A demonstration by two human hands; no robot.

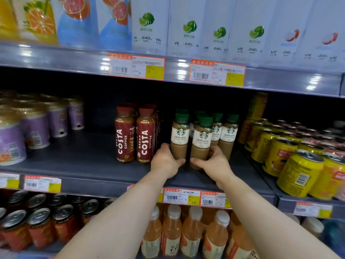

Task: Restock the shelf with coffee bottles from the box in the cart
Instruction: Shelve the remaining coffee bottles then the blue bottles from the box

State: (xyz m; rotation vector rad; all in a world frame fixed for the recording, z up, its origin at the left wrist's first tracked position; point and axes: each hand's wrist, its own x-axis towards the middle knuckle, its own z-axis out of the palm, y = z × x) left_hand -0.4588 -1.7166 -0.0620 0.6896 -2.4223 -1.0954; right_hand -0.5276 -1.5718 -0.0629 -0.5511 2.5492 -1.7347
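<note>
1. My left hand (166, 161) is wrapped around the base of the left front latte bottle (179, 136), which stands upright on the middle shelf (89, 165).
2. My right hand (212, 163) clasps the base of the right front latte bottle (202, 141), just beside the first.
3. More green-capped bottles (228, 135) stand behind them (the back rows are hard to count).
4. Two dark red coffee bottles (135, 135) sit just left; yellow cans (298, 171) crowd the right.
</note>
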